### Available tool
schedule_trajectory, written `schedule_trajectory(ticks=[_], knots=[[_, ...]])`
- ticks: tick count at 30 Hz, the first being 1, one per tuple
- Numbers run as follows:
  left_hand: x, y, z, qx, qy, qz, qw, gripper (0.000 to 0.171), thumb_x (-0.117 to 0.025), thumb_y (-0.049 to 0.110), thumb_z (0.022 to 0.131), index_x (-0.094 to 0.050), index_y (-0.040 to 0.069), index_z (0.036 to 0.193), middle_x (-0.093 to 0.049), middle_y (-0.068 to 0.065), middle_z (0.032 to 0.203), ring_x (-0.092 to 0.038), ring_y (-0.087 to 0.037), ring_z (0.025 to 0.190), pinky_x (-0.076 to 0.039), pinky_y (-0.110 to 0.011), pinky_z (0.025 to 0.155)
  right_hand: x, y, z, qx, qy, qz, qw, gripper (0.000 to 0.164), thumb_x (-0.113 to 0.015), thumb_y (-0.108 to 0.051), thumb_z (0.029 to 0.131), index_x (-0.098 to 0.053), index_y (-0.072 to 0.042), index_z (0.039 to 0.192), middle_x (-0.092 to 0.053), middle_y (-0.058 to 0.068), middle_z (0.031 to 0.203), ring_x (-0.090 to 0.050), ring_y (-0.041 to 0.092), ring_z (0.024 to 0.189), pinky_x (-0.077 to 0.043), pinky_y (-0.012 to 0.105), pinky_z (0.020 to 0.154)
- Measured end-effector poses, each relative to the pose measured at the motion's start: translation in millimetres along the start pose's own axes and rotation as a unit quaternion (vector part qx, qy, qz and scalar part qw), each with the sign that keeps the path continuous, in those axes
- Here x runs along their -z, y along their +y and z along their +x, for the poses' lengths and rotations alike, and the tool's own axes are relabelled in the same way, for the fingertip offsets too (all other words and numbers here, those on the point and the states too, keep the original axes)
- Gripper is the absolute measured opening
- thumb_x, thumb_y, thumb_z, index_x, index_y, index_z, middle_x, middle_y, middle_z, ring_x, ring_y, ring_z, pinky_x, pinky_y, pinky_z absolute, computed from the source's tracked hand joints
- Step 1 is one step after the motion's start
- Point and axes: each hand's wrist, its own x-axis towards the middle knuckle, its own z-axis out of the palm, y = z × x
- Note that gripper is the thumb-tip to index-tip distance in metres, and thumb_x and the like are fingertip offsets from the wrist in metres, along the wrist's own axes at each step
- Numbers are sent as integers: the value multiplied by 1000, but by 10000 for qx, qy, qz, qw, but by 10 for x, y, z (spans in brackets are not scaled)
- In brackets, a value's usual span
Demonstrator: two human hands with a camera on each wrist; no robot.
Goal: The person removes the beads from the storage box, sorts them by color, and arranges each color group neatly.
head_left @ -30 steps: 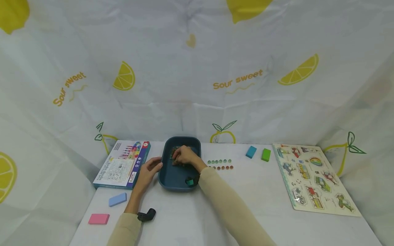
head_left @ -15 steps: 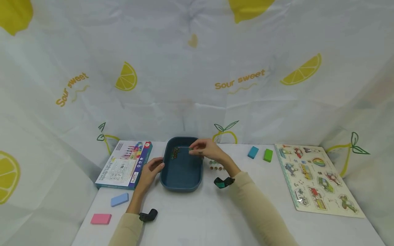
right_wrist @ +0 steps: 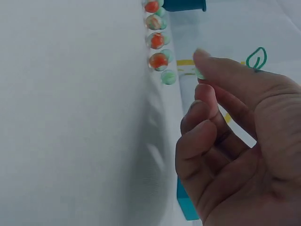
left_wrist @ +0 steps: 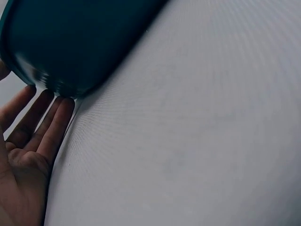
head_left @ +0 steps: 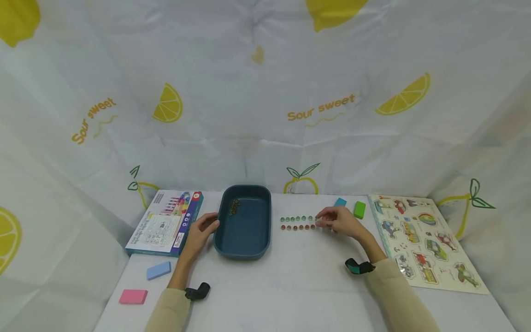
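Fingertips of my left hand (head_left: 200, 234) touch the left side of a dark blue tray (head_left: 242, 242); in the left wrist view the fingers (left_wrist: 55, 127) lie fairly straight against its wall. Inside the tray, a small cluster of marbles (head_left: 234, 206) sits near the upper left. To its right, two rows of glass marbles lie on the white table, green marbles (head_left: 292, 219) behind and orange marbles (head_left: 295, 227) in front. My right hand (head_left: 341, 221) is at the right end of these rows. Between its thumb and forefinger it pinches a green marble (right_wrist: 199, 74), mostly covered by the thumb.
A blue block (head_left: 340, 202), partly behind the right hand, and a green block (head_left: 359, 210) lie at the back right. Beyond them is a picture puzzle board (head_left: 423, 244). On the left are a printed box (head_left: 163, 226), a light blue block (head_left: 158, 270) and a pink block (head_left: 133, 296).
My right hand has come out of the tray with a green marble and moved right, to the far end of the rows. The left hand has stayed at the tray's side.
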Motion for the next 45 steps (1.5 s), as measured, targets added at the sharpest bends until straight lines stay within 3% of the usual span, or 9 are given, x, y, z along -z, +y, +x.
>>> schedule_trajectory(ticks=[5,13,18,21,24,30,36,41,45], knots=[[5,-5,9,14,-4,-62,10000,42,-65,29,107,-62,9,143,-65,-17,146,-63,6,120,-52,-12,103,-50,120,17,-122,330,-191,9992,17,-78,-13,95,-78,-4,110,-68,6,81,-53,7,59,-46,23,52],[-13,3,0,95,19,-85,9999,43,-66,31,106,-63,11,143,-66,-15,145,-63,-29,135,-52,-12,102,-151,165,94,-229,607,-633,9959,16,-78,-11,95,-79,-4,109,-69,4,81,-55,14,71,-44,21,63],[-11,17,-9,32,26,16,10000,43,-65,31,107,-62,10,144,-65,-16,146,-64,-25,134,-51,-11,104,-80,78,104,-235,552,-484,9970,23,-76,-12,97,-76,-2,118,-68,7,84,-54,11,65,-45,22,57],[-8,22,-14,50,33,41,10000,43,-64,31,107,-62,10,144,-65,-16,146,-64,-21,133,-51,-11,104,-57,-72,146,-153,617,-45,9980,29,-76,-16,99,-73,0,123,-68,10,86,-54,12,59,-47,26,51],[-1,30,-17,76,54,10,10000,42,-65,31,107,-63,10,143,-66,-16,146,-65,-14,130,-51,-11,103,-119,-326,244,91,664,599,9960,32,-75,-21,100,-73,-1,124,-70,17,89,-61,24,63,-54,33,54],[-6,26,-18,76,-8,-26,10000,43,-64,32,107,-62,8,144,-65,-17,146,-63,3,121,-52,-11,102,-501,-930,552,685,312,1581,9845,33,-73,-19,101,-71,1,128,-78,20,105,-72,43,92,-65,43,75],[-10,4,-20,33,21,-133,9999,41,-64,28,107,-62,7,143,-65,-19,145,-64,3,119,-54,-12,99,-1046,-1348,922,701,-211,2208,9726,40,-72,-16,101,-66,4,135,-74,27,122,-71,48,109,-61,60,94],[-14,-1,-16,41,-26,-128,9999,41,-63,27,108,-62,6,143,-65,-19,145,-64,6,118,-54,-14,100,-1428,-1460,1161,429,-302,1861,9811,32,-75,-14,99,-72,2,126,-78,24,111,-77,43,97,-66,49,85],[-11,25,-16,-19,-33,-105,9999,41,-63,26,108,-61,5,144,-65,-20,145,-63,8,117,-54,-14,99,-1632,-1465,1292,238,-278,1275,9912,22,-78,-9,95,-77,0,116,-80,19,99,-76,21,74,-65,30,68]])
